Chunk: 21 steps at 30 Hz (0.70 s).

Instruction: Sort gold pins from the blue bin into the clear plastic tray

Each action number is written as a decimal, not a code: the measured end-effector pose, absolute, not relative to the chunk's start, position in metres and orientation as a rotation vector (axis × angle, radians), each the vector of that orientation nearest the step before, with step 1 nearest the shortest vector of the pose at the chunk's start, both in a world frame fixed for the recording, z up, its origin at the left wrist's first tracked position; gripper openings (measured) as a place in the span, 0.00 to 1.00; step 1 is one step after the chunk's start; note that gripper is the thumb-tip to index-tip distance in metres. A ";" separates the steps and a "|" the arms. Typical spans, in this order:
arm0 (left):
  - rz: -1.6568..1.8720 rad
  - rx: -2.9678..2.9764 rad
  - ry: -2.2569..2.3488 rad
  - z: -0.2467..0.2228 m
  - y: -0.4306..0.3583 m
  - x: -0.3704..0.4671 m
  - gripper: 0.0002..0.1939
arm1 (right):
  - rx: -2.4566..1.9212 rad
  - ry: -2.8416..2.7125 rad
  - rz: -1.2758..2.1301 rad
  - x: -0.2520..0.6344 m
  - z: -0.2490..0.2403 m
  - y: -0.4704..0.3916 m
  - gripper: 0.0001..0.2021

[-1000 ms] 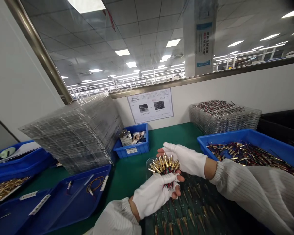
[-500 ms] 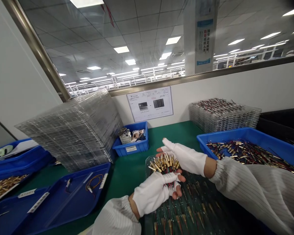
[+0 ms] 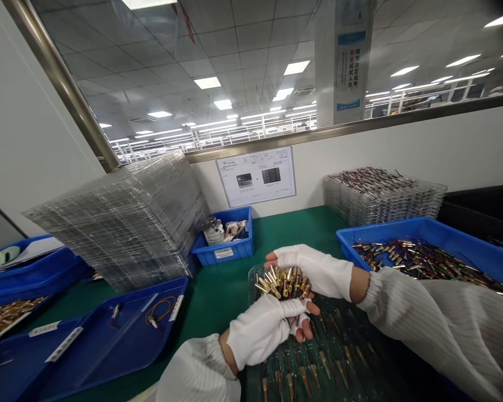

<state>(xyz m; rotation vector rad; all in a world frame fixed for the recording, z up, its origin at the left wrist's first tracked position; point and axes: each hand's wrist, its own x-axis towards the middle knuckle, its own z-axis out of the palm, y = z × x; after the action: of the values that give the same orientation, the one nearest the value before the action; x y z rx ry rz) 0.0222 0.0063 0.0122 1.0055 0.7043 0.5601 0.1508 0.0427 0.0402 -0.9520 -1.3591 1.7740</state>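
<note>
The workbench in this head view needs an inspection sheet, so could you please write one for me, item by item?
Surface: green worktop, visible between the containers.
Job's things: bundle of brass-ended wired parts in hand; clear tray beneath, holding similar parts in rows; blue bin of loose parts on the right.
Clutter: tall stack of clear trays on the left; small blue bin of mixed items; dark blue tray.
Hands: left hand grips the wires; right hand is at the brass ends, its grip partly hidden.
Cables: coiled orange cable in the dark blue tray.
Surroundings: posted sheet below a window.
</note>
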 end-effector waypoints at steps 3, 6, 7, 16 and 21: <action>0.568 1.030 0.696 0.010 0.006 0.023 0.10 | -0.920 -1.357 1.826 0.152 0.039 0.042 0.24; 0.558 1.066 0.694 0.010 0.006 0.022 0.11 | -0.908 -1.449 1.764 0.150 0.040 0.040 0.24; 0.555 1.077 0.692 0.010 0.006 0.022 0.11 | -0.897 -1.476 1.740 0.149 0.040 0.039 0.22; 0.553 1.079 0.679 0.009 0.005 0.022 0.10 | -0.880 -1.533 1.704 0.148 0.046 0.037 0.14; 0.557 1.067 0.652 0.008 0.006 0.021 0.11 | -0.879 -1.540 1.756 0.150 0.050 0.034 0.20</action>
<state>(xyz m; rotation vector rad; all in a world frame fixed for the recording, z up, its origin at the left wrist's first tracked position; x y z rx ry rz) 0.0209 0.0061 0.0075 1.0668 0.6523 0.5573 0.1498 0.0339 0.0498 -0.8794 -1.5404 1.7556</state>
